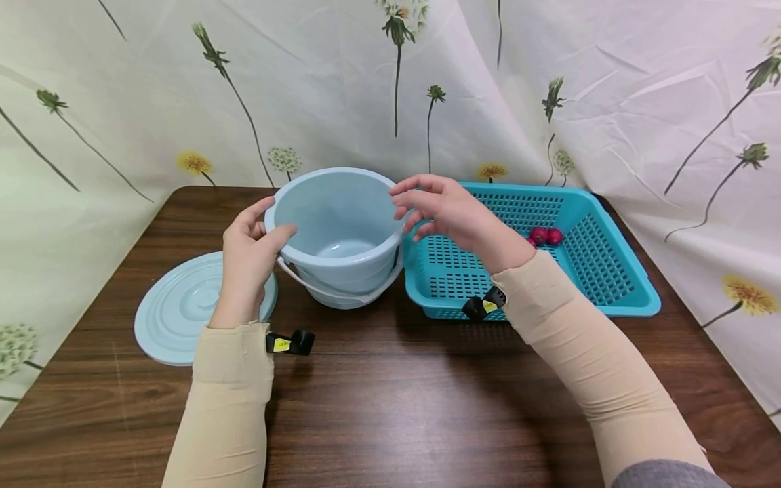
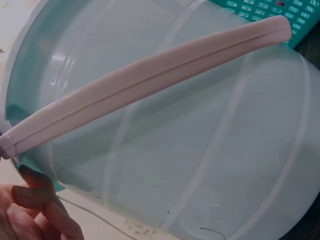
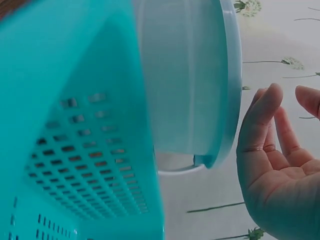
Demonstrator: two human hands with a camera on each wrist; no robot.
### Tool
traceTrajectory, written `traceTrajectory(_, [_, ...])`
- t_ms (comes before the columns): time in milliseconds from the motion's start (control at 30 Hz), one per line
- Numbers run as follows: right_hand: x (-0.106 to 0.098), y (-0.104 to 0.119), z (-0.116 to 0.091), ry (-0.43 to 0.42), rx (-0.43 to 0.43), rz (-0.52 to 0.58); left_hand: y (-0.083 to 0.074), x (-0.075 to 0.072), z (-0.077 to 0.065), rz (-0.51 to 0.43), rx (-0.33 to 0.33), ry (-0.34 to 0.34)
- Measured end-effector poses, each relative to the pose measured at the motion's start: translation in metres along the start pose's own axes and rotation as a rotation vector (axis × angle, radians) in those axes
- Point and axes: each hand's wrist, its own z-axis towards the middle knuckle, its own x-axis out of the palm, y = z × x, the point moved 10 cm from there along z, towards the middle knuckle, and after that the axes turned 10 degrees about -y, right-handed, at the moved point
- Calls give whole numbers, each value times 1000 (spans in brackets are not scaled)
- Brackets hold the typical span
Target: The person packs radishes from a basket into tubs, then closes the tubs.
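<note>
A light blue bucket (image 1: 344,270) stands on the table with its mouth up, its inside showing no contents in the head view. My left hand (image 1: 247,261) grips its left rim, thumb over the edge and fingers outside. The pale bucket handle (image 2: 165,75) hangs down along the near wall. By the right rim, my right hand (image 1: 448,210) hovers with loosely bent fingers and nothing in them. A gap between that hand and the rim shows in the right wrist view.
To the right sits a turquoise basket (image 1: 610,306) with several red radish-like items (image 1: 546,236) inside, close against the bucket. A light blue lid (image 1: 177,318) lies at left, partly behind my left wrist. Floral cloth (image 1: 342,81) hangs behind the wooden table (image 1: 378,413).
</note>
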Motion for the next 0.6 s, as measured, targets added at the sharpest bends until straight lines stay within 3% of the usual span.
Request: traceTrajectory(600, [-43,-5,0,-75,17,-45,1,0,0,-3,2,11])
